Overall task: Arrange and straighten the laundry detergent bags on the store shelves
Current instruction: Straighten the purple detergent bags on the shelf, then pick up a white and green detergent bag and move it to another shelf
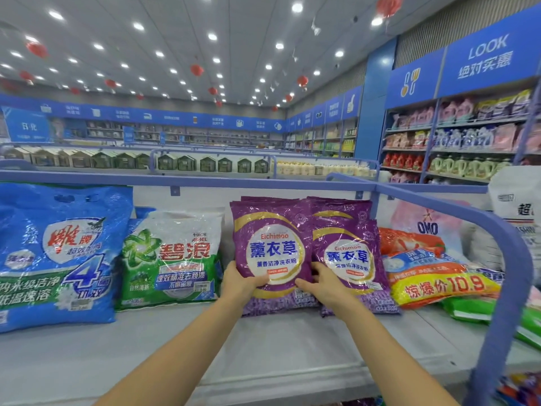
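Note:
A purple lavender detergent bag (270, 235) stands upright at the shelf's middle, in front of more purple bags. My left hand (241, 281) grips its lower left edge, thumb across the front. My right hand (320, 284) grips its lower right edge, between it and a second purple bag (351, 259) that leans just to the right. A green and white bag (172, 256) stands to the left, and beyond it a big blue bag (58, 253).
Orange and yellow bags (430, 276) lie in a heap at the right with a pink OMO bag (424, 224) behind. A blue metal rail (503, 253) curves down the right side. The white shelf board (263, 347) stretches in front of the bags.

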`<state>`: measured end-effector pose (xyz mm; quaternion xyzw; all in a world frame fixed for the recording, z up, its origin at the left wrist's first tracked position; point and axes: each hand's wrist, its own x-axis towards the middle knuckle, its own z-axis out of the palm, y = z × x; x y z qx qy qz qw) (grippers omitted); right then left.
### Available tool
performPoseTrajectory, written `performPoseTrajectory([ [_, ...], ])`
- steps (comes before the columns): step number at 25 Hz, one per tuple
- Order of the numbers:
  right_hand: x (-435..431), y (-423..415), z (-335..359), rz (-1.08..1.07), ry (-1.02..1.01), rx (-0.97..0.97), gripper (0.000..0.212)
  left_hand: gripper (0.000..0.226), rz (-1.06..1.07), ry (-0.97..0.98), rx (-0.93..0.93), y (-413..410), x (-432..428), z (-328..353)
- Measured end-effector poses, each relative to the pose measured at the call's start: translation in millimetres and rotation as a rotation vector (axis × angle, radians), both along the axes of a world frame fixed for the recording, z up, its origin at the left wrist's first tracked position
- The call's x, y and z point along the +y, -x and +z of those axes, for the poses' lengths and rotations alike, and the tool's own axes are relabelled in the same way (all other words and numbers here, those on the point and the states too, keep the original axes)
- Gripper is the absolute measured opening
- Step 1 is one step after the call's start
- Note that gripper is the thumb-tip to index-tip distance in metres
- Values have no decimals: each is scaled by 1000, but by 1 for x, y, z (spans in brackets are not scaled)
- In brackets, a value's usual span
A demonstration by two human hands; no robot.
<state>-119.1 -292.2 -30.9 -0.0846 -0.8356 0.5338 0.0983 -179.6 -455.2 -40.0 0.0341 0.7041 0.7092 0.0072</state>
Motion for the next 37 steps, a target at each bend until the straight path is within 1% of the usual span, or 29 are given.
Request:
performPoseTrajectory([
  [2,4,8,-5,-8,0,-17,58,55,-18,-78,-46,3,6,2],
  [3,4,11,-5,-20,31,-16,57,56,-16,-101,-50,6,9,2],
  [5,3,16,-6,-43,57,11,60,61,-5,-90,-30,9,16,2],
  [8,-5,18,-13,-85,3,46,70,65,32,-57,-1,6,21,-3],
  [10,-7,18,-16,-86,66,47,76,65,52,-69,-10,4,20,-5],
  [12,-6,19,-18,-83,161,57,82,64,26,-98,-44,3,14,-4],
  [14,-7,19,-18,-90,178,84,82,65,-24,-117,-77,5,9,-5],
  [17,-10,14,-14,-91,145,131,77,73,-87,-96,-81,4,1,-1],
  [20,-10,8,-4,-96,36,184,72,77,-151,-40,-18,-6,-9,7],
  [24,-17,-19,10,-130,-250,302,63,77,-148,105,127,-24,-25,19],
  [27,-15,-50,13,-190,-415,326,52,73,-157,220,260,-42,-27,24],
  [29,-5,-76,11,-277,-569,312,45,65,-220,275,382,-61,-18,26],
  [31,9,-107,13,-356,-729,279,43,50,-331,300,513,-82,-4,28],
  [32,16,-123,16,-391,-763,284,42,43,-393,307,563,-91,5,27],
  [34,32,-160,20,-464,-765,306,36,31,-528,315,619,-115,28,25],
  [37,61,-211,22,-581,-732,293,31,26,-739,283,666,-152,70,25],
])
